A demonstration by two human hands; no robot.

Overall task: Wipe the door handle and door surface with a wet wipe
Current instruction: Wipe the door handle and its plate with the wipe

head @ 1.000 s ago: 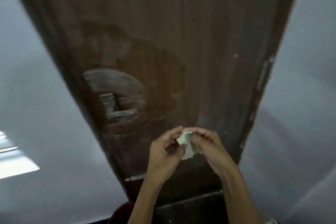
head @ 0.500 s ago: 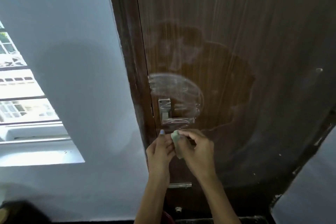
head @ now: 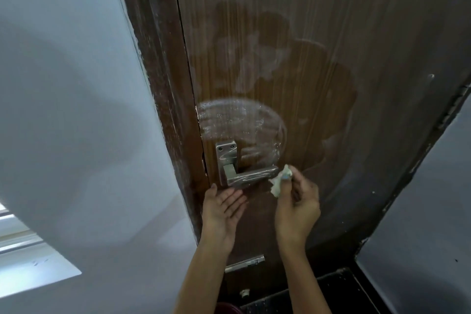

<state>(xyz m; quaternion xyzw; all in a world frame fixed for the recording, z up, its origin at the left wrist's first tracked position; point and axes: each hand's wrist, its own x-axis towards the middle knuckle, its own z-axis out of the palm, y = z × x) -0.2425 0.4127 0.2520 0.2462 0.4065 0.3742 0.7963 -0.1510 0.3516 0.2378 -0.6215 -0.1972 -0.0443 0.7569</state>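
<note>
**Wipe at the tip of the lever handle**

The small crumpled white wet wipe (head: 278,181) sits at the right end of the silver metal lever door handle (head: 251,176), touching or just beside its tip. The right hand (head: 297,205) pinches the wipe between thumb and fingers (head: 286,175), which are closed narrowly around it. The left hand (head: 221,208) is open just below the handle, palm turned up, its fingers spread flat and holding nothing. The handle is mounted near the left edge of the dark brown wood-grain door (head: 331,58), where whitish smeared streaks (head: 239,120) arc above the handle plate. Left of the door runs the brown door frame (head: 155,71), then a pale grey wall (head: 63,84).
</note>
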